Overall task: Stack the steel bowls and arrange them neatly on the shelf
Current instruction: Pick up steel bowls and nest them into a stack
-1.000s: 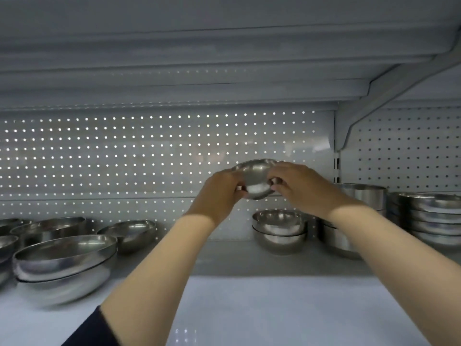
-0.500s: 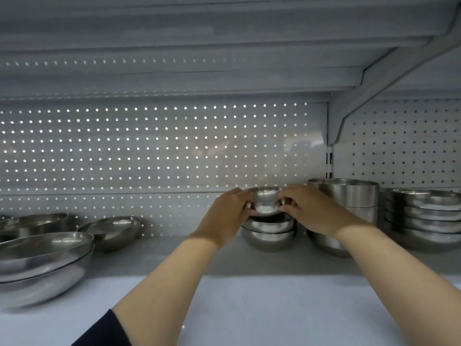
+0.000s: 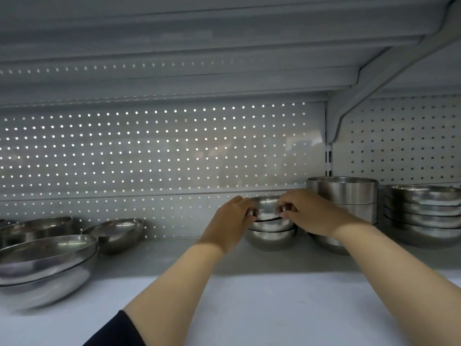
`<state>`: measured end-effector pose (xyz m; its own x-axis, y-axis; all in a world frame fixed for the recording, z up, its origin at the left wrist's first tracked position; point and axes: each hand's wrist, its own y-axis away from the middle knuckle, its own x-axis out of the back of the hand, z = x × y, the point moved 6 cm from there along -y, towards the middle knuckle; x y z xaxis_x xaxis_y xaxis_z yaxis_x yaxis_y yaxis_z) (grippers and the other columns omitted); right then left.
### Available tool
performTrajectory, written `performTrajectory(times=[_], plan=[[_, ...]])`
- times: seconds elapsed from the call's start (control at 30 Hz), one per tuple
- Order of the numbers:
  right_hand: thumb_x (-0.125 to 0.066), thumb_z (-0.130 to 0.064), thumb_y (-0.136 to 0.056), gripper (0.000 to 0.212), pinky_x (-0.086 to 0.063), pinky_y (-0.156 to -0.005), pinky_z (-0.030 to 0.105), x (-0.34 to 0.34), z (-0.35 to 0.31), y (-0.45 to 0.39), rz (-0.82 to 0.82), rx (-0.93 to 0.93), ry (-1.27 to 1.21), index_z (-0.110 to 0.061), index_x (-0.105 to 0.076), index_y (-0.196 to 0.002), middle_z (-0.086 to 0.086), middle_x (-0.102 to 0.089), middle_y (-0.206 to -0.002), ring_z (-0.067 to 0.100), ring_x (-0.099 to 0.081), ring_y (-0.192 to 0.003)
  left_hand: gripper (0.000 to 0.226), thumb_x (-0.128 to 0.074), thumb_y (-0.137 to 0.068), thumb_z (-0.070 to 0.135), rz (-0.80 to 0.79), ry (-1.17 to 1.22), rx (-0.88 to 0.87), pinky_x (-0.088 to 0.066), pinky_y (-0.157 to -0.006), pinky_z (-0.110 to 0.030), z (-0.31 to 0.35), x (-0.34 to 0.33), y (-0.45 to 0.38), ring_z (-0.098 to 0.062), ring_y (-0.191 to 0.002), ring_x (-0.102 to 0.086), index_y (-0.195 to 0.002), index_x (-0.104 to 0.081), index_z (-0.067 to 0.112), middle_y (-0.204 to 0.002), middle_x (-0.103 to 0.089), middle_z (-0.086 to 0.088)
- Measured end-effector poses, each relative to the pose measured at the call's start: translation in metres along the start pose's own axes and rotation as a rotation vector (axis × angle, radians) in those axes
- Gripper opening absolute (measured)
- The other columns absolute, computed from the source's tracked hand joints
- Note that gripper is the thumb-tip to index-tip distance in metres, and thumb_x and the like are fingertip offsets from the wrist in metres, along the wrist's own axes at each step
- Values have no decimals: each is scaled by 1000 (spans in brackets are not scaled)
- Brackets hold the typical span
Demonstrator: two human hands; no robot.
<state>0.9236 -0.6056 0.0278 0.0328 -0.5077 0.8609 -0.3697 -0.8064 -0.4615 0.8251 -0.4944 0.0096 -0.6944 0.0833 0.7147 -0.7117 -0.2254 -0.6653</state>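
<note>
A small steel bowl (image 3: 266, 208) sits nested on top of a short stack of small bowls (image 3: 271, 237) at the back of the shelf (image 3: 249, 308). My left hand (image 3: 230, 221) grips its left rim and my right hand (image 3: 311, 212) pinches its right rim with curled fingers. Right of this stack stands a taller stack of deep bowls (image 3: 349, 196), partly hidden by my right wrist, and a stack of wide bowls (image 3: 424, 216) stands at the far right.
At the left lie two large nested bowls (image 3: 47, 260), a single tilted bowl (image 3: 117, 232) and more bowls (image 3: 37, 227) behind them. A perforated back panel (image 3: 149, 151) closes the shelf. A bracket (image 3: 349, 101) and upper shelf hang overhead.
Both hands brought the small bowl down from mid-air onto the short stack, where it now sits nested. The camera view also shifted slightly left.
</note>
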Motion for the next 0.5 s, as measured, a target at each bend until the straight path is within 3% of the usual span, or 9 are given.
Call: performTrajectory(times=[0.13,0.37,0.5], plan=[[-54,-14,-92,15,-48,-78,30,0,0,2,-6,-11,-5,-12,-68,-97,3,-64,-93,18,-59,-86,21,-52,-93,16,-10,-10,7,-40,-81,-24,0,-3,0,-24,-95,-56,-113,-60,12,-104,-58,-7],[-62,-18,-86,11,-47,-70,27,1,-1,3,-12,-15,-33,-14,-68,-94,2,-64,-89,14,-57,-77,20,-51,-94,16,-17,21,15,-40,-81,-25,-1,-5,1,-26,-96,-56,-111,-60,10,-105,-57,-9],[-64,-17,-85,10,-48,-73,29,-4,5,0,-40,-9,-17,-14,-67,-94,-1,-62,-88,16,-59,-82,31,-62,-88,22,-43,107,41,-39,-80,-21,-1,-6,1,-19,-93,-54,-118,-59,17,-100,-53,-3]])
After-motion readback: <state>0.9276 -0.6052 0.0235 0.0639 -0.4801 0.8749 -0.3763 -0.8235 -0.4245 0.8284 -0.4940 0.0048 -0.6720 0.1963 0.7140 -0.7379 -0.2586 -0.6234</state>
